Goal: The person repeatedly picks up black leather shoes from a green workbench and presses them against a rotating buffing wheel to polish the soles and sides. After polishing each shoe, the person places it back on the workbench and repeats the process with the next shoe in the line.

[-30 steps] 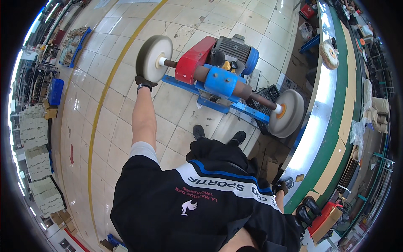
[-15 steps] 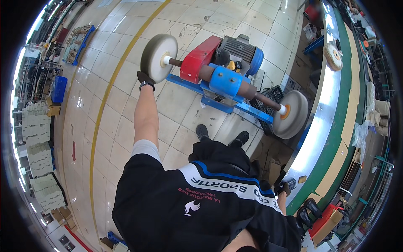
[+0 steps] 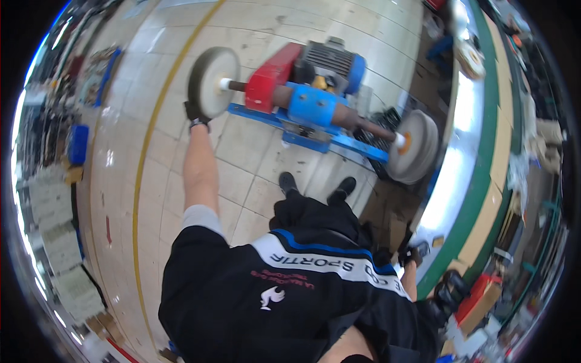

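Observation:
A buffing machine spans the area ahead of me, with a pale round buffing wheel (image 3: 219, 81) on the left end of its shaft and another wheel (image 3: 414, 147) on the right end. My left hand (image 3: 196, 114), in a black glove, is against the lower left rim of the left wheel. Its fingers are blurred and partly hidden there. Down by the bench edge at the right, my right hand (image 3: 411, 255) also wears a dark glove. Its fingers look curled around something dark and small, too blurred to name.
Between the wheels sit a red belt guard (image 3: 267, 85), a grey motor (image 3: 328, 62) and a blue bearing housing (image 3: 313, 105). On the right runs a metal-edged bench (image 3: 451, 199) with a loose wheel (image 3: 470, 60) on it. Dark glossy items (image 3: 451, 289) and a red box (image 3: 478, 299) lie near my right arm.
The whole view has shifted and blurred, with the machine now slightly farther left and higher. My left hand stays by the left wheel; my right hand has risen a little along the bench edge.

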A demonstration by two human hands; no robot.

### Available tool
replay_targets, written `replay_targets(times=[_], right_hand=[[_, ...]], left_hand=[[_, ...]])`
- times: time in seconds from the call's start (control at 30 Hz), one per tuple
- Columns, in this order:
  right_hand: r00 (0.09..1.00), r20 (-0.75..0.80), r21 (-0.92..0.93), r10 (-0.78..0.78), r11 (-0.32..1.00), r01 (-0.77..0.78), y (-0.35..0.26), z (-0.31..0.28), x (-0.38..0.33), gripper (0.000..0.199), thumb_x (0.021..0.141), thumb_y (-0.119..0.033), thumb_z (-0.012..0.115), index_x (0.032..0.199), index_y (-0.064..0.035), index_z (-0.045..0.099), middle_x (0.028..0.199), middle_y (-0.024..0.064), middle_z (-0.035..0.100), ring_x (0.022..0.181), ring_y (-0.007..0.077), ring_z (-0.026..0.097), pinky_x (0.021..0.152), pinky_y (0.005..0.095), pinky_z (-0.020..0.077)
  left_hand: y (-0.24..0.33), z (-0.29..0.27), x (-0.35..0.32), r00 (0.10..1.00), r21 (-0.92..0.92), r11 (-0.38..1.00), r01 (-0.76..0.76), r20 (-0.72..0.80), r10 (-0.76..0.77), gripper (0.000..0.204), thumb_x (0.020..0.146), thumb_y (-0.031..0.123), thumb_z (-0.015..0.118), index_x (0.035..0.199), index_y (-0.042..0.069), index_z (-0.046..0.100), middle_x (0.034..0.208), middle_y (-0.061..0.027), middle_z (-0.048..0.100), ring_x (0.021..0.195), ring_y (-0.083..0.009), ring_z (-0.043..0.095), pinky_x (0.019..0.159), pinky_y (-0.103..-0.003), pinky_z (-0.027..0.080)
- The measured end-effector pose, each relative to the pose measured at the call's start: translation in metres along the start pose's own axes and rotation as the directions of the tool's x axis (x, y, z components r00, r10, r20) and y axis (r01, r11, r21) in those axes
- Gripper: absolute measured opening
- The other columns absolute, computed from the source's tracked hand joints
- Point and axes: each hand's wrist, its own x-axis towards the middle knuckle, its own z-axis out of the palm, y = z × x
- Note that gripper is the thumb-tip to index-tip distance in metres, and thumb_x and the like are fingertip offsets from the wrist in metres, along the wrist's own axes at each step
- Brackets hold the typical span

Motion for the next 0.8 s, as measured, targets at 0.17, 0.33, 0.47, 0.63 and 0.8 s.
replay_targets(times=[0.17, 0.33, 0.47, 0.63, 0.8], right_hand=[[0.960, -0.160, -0.321, -0.228, 0.932, 0.168, 0.010, -0.023, 0.022, 0.039, 0.065, -0.030, 0.072, 0.088, 0.0012, 0.065, 0.080, 0.0119, 0.067, 0.060, 0.0236, 0.064, 0.059, 0.0390, 0.0514], [0.956, -0.237, -0.499, -0.175, 0.866, 0.035, -0.011, -0.001, -0.012, 0.075, 0.061, -0.045, 0.076, 0.110, 0.0063, 0.054, 0.105, 0.0253, 0.066, 0.094, 0.0345, 0.067, 0.082, 0.0425, 0.0539], [0.930, -0.335, -0.534, -0.153, 0.844, -0.054, -0.023, -0.004, -0.034, 0.076, 0.061, -0.049, 0.075, 0.112, 0.0044, 0.055, 0.107, 0.0250, 0.066, 0.096, 0.0348, 0.067, 0.084, 0.0425, 0.0537], [0.918, -0.368, -0.524, -0.149, 0.849, -0.072, -0.022, -0.008, -0.046, 0.080, 0.061, -0.050, 0.074, 0.118, 0.0027, 0.054, 0.112, 0.0254, 0.064, 0.101, 0.0353, 0.065, 0.086, 0.0437, 0.0529], [0.900, -0.366, -0.665, -0.239, 0.743, -0.073, -0.064, 0.007, -0.078, 0.081, 0.062, -0.046, 0.077, 0.124, -0.0001, 0.051, 0.118, 0.0255, 0.059, 0.110, 0.0363, 0.059, 0.091, 0.0460, 0.0495]], left_hand=[[-0.086, 0.025, -0.048, 0.872, -0.466, 0.745, 0.477, 0.355, -0.336, 0.060, 0.099, 0.044, 0.040, 0.149, 0.018, 0.021, 0.148, -0.0168, 0.034, 0.132, -0.0305, 0.042, 0.096, -0.052, 0.049], [-0.248, 0.003, -0.136, 0.405, 0.363, 0.765, 0.532, 0.685, -0.606, 0.036, 0.096, 0.049, 0.043, 0.102, 0.018, 0.060, 0.091, -0.0011, 0.065, 0.090, -0.0200, 0.062, 0.072, -0.042, 0.052], [-0.315, 0.006, -0.231, 0.342, 0.618, 0.676, -0.401, 0.785, -0.516, 0.034, 0.093, 0.048, 0.048, 0.106, 0.018, 0.060, 0.098, -0.0018, 0.064, 0.095, -0.0233, 0.061, 0.076, -0.047, 0.049], [-0.319, 0.012, -0.256, 0.328, 0.442, 0.416, -0.795, 0.890, -0.318, 0.046, 0.090, 0.049, 0.052, 0.123, 0.018, 0.054, 0.115, -0.0050, 0.061, 0.102, -0.0274, 0.059, 0.081, -0.053, 0.046], [-0.272, 0.041, -0.247, 0.502, 0.475, 0.727, 0.496, 0.525, -0.687, 0.056, 0.089, 0.048, 0.051, 0.135, 0.016, 0.049, 0.127, -0.0074, 0.059, 0.108, -0.0296, 0.058, 0.089, -0.056, 0.042]])
